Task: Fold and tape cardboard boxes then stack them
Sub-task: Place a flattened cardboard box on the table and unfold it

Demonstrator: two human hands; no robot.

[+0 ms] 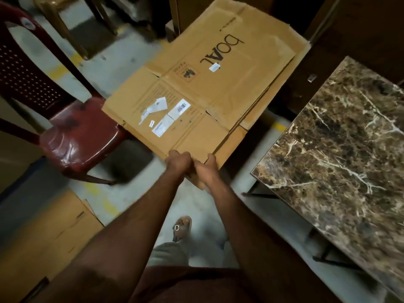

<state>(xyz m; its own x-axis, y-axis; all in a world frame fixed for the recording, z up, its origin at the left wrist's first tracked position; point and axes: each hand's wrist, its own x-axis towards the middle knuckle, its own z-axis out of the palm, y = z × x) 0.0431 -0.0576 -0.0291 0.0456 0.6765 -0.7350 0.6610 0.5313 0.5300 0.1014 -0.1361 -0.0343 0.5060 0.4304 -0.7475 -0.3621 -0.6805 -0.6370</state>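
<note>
A large flattened cardboard box point(209, 84) with printed letters and white shipping labels is held out in front of me, above the floor. My left hand point(178, 162) grips its near edge with the fingers curled over it. Right beside it, my right hand point(206, 169) holds the same near edge, thumb on top. The two hands almost touch. More flat cardboard layers show beneath the top sheet along its right side.
A dark red plastic chair point(72, 138) stands at the left. A marble-topped table point(341, 154) fills the right. Another cardboard box point(41, 232) sits at the lower left. Wooden furniture legs stand at the back. My sandalled foot point(182, 228) is on the pale floor.
</note>
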